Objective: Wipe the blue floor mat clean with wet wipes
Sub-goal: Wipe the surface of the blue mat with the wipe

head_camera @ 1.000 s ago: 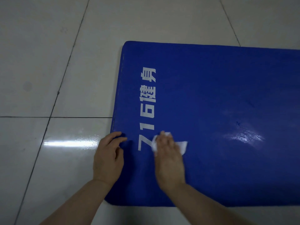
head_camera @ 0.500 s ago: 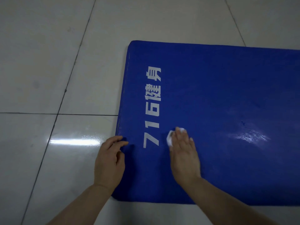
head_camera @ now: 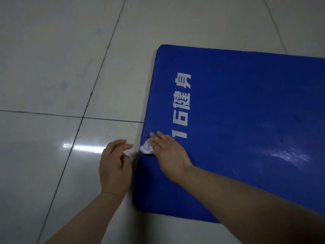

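- On the pale tiled floor (head_camera: 52, 71) lies the blue floor mat (head_camera: 246, 120), its short left edge and two rounded corners in view, the rest running out of frame to the right.
- White lettering (head_camera: 182, 104) runs along the mat near that left edge; the lowest character is partly hidden by the right hand.
- Near the left edge of the mat, the right hand (head_camera: 168, 155) lies flat, palm down, with straight fingers close together, pressing a crumpled white wet wipe (head_camera: 146, 148) onto the mat.
- Part of the wipe shows past the thumb side of the hand, just beside the mat's edge; the rest is under the palm.
- Just left of the mat, the left hand (head_camera: 114, 166) sits over the tiles, fingers loosely curled and slightly apart, holding nothing; whether it touches the floor cannot be told.
- Both forearms are bare and enter from the bottom of the frame.
- A bright glare patch (head_camera: 290, 155) shines on the mat to the right, and a light streak (head_camera: 84, 147) reflects on the tile left of the left hand.
- Dark grout lines (head_camera: 91, 95) cross on the floor beyond the left hand.
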Available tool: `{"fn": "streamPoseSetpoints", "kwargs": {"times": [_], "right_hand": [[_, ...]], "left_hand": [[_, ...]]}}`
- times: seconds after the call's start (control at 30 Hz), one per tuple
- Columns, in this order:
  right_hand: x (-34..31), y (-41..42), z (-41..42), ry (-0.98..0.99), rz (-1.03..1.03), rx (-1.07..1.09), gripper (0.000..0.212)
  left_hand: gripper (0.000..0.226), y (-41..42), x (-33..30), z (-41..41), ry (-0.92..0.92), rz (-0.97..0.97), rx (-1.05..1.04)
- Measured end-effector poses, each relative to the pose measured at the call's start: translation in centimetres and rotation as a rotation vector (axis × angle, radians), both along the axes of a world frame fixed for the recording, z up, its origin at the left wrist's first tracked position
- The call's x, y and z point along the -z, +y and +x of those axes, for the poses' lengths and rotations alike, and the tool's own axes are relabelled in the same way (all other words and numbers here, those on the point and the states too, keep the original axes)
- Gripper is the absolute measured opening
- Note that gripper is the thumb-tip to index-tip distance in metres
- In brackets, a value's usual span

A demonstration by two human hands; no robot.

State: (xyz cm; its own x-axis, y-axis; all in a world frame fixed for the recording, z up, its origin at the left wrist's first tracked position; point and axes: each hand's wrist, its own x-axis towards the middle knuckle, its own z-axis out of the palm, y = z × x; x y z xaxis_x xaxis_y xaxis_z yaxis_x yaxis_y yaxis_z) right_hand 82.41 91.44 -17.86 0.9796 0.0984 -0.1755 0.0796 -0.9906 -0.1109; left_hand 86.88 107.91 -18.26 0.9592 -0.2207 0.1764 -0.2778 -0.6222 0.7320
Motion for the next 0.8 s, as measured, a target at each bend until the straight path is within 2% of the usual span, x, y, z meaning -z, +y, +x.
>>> {"fn": "streamPoseSetpoints", "kwargs": {"times": [0.07, 0.17, 0.23, 0.3, 0.4, 0.47, 0.53, 0.7, 0.8], "right_hand": [[1.1, 2.2, -0.6, -0.039, 0.033, -0.090, 0.065], [2.7, 5.9, -3.5, 0.025, 0.132, -0.229, 0.046], [3.1, 5.9, -5.2, 0.082, 0.094, -0.361, 0.046], [2.4, 4.3, -6.4, 0.070, 0.097, -0.354, 0.049], [2.3, 0.9, -7.7, -0.058, 0.085, -0.185, 0.052], [2.4, -1.8, -8.6, -0.001, 0.081, -0.025, 0.077], [2.4, -4.6, -9.8, -0.036, 0.030, 0.115, 0.090], [1.2, -9.9, -12.2, -0.143, -0.093, 0.528, 0.079], [1.6, -9.7, -12.4, -0.117, -0.081, 0.628, 0.073]], "left_hand": [[0.041, 0.1, 0.2, -0.1, 0.000, -0.004, 0.005], [0.033, -0.3, 0.1, -0.2, 0.024, 0.009, -0.007], [0.039, -0.7, 0.0, -0.4, 0.046, 0.016, 0.003], [0.039, -0.9, 0.3, -0.8, 0.047, 0.022, 0.035], [0.039, -1.1, 0.8, -1.3, 0.040, 0.046, 0.111], [0.038, -1.5, 0.9, -1.6, 0.058, 0.064, 0.143], [0.037, -1.9, 0.8, -1.8, 0.071, 0.059, 0.156], [0.036, -2.6, 0.9, -2.2, 0.068, 0.084, 0.212], [0.034, -2.9, 1.1, -2.2, 0.063, 0.094, 0.230]]}}
